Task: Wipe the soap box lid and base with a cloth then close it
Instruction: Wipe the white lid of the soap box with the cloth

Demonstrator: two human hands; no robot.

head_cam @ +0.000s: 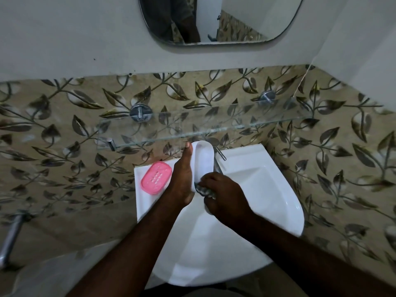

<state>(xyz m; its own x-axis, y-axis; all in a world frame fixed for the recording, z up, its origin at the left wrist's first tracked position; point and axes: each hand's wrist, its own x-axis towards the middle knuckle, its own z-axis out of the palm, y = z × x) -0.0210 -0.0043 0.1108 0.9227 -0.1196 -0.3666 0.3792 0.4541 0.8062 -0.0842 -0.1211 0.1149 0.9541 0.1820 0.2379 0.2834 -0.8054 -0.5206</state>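
My left hand [182, 176] holds a white oval soap box lid [204, 159] on edge above the basin, its hollow side facing right, thumb stretched along its rim. My right hand [222, 198] grips a bunched greyish cloth [205, 190] and presses it into the lid's near end. The pink soap box base [156, 177], with a slotted inner tray, lies flat on the left back corner of the white sink [267, 189].
A chrome tap [219, 157] stands behind the lid at the sink's back edge. A glass shelf [192, 125] on metal mounts juts out just above the hands. A mirror [220, 20] hangs higher up. A metal pipe [10, 236] sits at the lower left.
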